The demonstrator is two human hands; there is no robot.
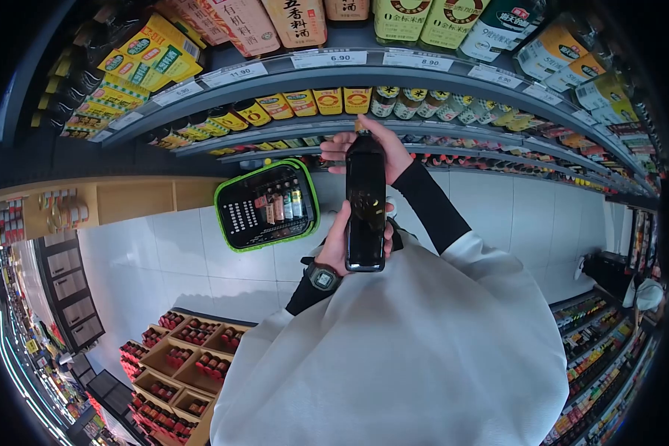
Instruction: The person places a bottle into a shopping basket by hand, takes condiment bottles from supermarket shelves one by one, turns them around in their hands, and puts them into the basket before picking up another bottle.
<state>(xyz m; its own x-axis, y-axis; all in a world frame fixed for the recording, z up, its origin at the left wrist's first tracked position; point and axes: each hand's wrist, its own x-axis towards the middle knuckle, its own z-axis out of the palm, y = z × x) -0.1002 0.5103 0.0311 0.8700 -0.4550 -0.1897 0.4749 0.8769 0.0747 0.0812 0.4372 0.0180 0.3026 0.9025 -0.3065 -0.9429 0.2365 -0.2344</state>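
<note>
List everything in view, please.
Bottle: one, dark, held, centre
Basket: one, black, green-rimmed, floor
Basket items: several, multicoloured, inside
Shelves: several, grey, ahead
Shelved goods: many, multicoloured, ahead
Price labels: several, white, shelf edges
Wooden display: one, brown, lower left
Display goods: many, reddish, inside
Side shelves: several, dark, lower right
Watch: one, dark, left wrist
Garment: one, pale grey, bottom
Sleeves: two, black, forearms
Left hand: one, bare, lower bottle
Right hand: one, bare, upper bottle

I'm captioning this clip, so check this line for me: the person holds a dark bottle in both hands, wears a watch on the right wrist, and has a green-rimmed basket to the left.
Wrong wrist: the head view shows the watch on the left. The left hand and right hand do hold the dark bottle, with the green-rimmed basket to the left.
</note>
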